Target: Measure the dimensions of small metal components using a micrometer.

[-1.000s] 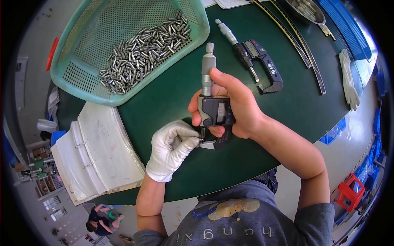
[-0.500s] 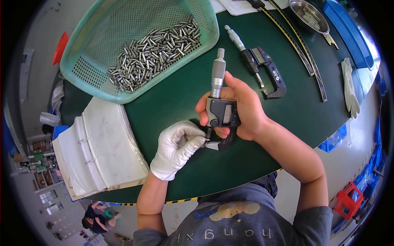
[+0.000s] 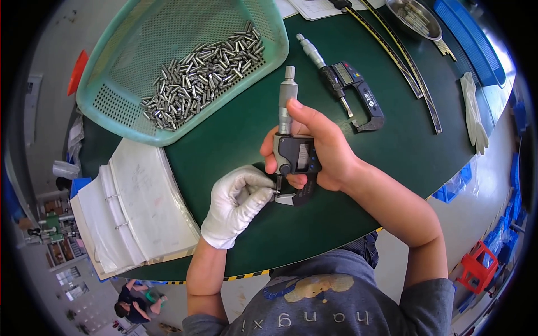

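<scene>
My bare right hand [image 3: 330,148] grips a digital micrometer [image 3: 288,144], fingers wrapped round its frame and the thumb against the thimble. The micrometer stands lengthwise, its thimble pointing away from me and its jaws on the near side. In a white glove, my left hand [image 3: 231,207] pinches a small metal pin [image 3: 277,189] between thumb and forefinger at those jaws. The fingertips partly cover the pin, so whether both jaw faces touch it cannot be made out. Many similar steel pins [image 3: 199,81] lie heaped in a green plastic basket [image 3: 168,136] at the far left.
A second digital micrometer [image 3: 367,95] lies right of my hands. Beyond it are two long dark strips with yellow edges [image 3: 398,66], a metal bowl [image 3: 435,32], a blue basket [image 3: 471,47] and a loose white glove [image 3: 474,117]. An open ring binder [image 3: 148,196] lies left.
My right thumb has shifted from beside the thimble onto it. The whole view has slid slightly, while the left hand keeps its pinch at the jaws.
</scene>
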Tool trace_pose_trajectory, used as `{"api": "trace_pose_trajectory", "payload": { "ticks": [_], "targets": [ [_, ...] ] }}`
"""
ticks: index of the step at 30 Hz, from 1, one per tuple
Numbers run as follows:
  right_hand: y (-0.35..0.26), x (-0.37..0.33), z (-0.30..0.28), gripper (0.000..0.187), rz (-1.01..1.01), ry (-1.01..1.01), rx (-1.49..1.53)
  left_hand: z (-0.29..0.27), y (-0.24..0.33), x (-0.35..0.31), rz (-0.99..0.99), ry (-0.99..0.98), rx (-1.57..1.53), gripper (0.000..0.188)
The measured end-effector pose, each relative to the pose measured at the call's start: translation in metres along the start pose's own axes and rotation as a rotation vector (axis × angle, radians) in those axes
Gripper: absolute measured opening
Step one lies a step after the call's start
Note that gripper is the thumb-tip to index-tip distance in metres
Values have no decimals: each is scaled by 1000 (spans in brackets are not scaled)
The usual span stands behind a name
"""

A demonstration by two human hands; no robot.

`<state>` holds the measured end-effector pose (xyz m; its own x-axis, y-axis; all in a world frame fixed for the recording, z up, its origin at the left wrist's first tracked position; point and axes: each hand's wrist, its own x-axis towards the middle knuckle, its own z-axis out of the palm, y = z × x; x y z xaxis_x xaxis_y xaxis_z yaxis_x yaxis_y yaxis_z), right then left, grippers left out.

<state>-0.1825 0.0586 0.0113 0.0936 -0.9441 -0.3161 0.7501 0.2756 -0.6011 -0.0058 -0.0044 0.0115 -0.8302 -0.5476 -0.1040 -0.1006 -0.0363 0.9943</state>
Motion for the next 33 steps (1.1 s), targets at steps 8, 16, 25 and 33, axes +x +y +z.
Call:
{"api": "trace_pose_trajectory", "payload": {
  "ticks": [8,16,25,33],
  "targets": [
    [0,0,1,68,15,13,14,0,1,-1,-14,14,-51,10],
    [0,1,3,69,43,66,16,-4,0,0,33,12,3,10],
    [-1,0,2,69,64,40,27,-5,1,-1,-30,22,15,9],
    [-1,0,3,69,28,33,-29,-4,1,0,-40,20,16,9]
  ]
}}
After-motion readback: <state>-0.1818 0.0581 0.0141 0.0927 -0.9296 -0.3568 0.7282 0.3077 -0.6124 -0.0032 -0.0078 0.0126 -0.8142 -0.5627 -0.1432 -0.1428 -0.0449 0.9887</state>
